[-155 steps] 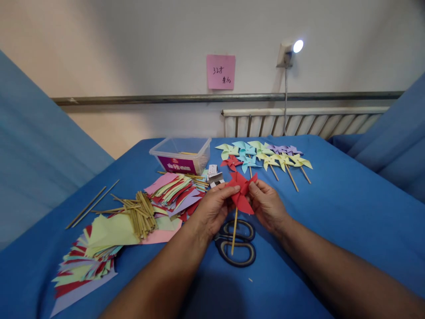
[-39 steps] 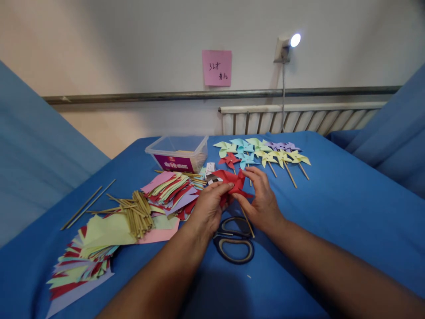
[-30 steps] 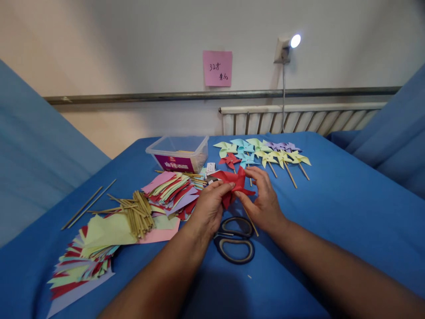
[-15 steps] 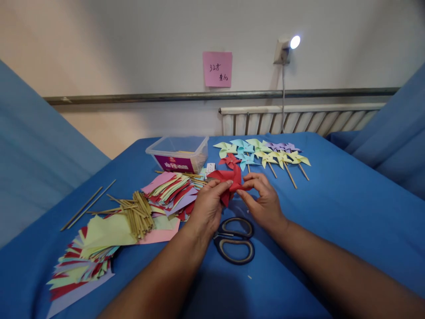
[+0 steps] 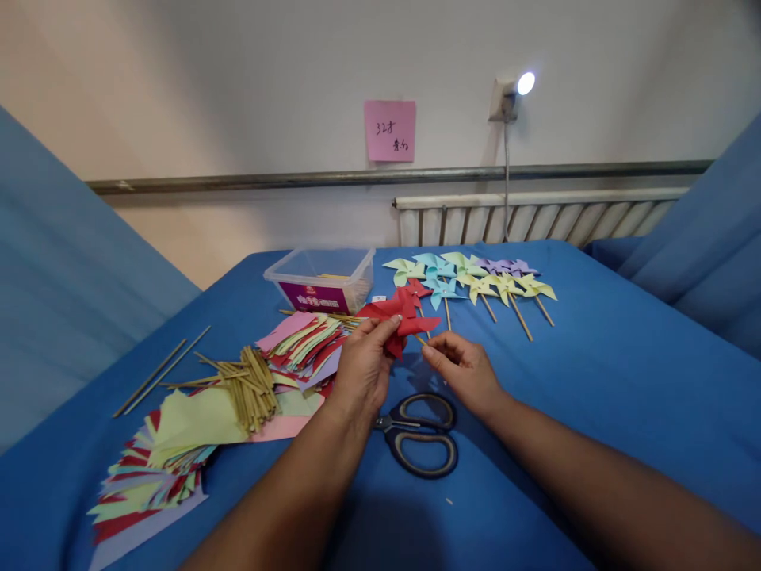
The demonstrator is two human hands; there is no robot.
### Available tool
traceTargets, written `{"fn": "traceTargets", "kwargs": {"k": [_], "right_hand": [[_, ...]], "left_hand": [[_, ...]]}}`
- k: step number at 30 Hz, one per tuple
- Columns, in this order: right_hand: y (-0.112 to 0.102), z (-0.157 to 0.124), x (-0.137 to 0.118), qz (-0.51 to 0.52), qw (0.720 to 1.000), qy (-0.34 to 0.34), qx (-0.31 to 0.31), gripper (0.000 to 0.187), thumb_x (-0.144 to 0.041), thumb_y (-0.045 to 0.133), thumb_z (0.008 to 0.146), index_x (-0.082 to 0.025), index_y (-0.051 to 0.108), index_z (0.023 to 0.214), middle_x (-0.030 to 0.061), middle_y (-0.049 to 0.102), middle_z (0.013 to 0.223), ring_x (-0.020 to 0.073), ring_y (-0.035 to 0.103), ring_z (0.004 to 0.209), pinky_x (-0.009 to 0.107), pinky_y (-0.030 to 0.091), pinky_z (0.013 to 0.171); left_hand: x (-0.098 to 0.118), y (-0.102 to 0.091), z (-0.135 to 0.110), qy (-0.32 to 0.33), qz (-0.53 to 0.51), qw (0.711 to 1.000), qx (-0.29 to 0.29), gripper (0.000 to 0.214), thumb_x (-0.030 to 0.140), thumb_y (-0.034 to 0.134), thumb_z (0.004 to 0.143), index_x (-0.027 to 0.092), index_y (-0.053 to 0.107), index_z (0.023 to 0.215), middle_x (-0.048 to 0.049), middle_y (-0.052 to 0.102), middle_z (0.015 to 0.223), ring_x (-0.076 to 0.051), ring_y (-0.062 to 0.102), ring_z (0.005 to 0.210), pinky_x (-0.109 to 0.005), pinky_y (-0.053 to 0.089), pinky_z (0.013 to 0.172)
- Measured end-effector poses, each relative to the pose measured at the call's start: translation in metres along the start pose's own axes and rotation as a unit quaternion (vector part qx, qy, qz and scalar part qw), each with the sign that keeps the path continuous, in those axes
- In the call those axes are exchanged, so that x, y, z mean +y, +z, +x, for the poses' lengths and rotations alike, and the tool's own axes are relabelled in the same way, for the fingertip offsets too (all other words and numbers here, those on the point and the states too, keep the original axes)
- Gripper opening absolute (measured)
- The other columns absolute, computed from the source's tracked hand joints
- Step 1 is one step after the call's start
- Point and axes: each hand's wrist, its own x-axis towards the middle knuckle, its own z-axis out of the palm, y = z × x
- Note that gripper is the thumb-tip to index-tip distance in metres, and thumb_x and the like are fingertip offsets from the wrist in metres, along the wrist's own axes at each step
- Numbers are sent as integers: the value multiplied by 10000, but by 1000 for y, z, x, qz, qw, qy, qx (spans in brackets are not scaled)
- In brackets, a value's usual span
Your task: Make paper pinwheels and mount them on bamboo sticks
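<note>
Above the blue cloth, my left hand pinches the paper vanes of a red pinwheel. The thin wooden stick just below those vanes is held between the fingertips of my right hand. Dark-handled scissors lie on the cloth under both hands. A row of finished pinwheels in green, blue, yellow and purple lies just beyond the red one.
A clear plastic box stands behind a fan of cut coloured paper. Wooden sticks lie in a heap to the left, with another paper pile nearer me. A radiator runs along the wall.
The red pinwheel has shifted left and away from me in my left hand. My right hand slid off the vanes down onto the stick.
</note>
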Motion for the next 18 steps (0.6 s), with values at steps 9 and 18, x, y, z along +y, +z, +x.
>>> {"fn": "traceTargets", "kwargs": {"k": [9, 18], "right_hand": [[6, -2, -2, -39, 999, -18, -21, 197, -380, 708, 778, -224, 700, 659, -15, 610, 610, 145, 516, 582, 283, 374, 568], [18, 1, 0, 137, 982, 113, -70, 308, -442, 773, 654, -218, 572, 722, -80, 534, 531, 86, 448, 412, 227, 361, 423]], "left_hand": [[-2, 6, -4, -35, -53, 998, -19, 211, 108, 833, 594, 138, 670, 725, 19, 666, 670, -92, 599, 588, -211, 481, 593], [-3, 2, 4, -30, -66, 997, -8, 164, 71, 791, 659, 132, 659, 736, 4, 689, 689, -104, 636, 615, -211, 515, 608]]}}
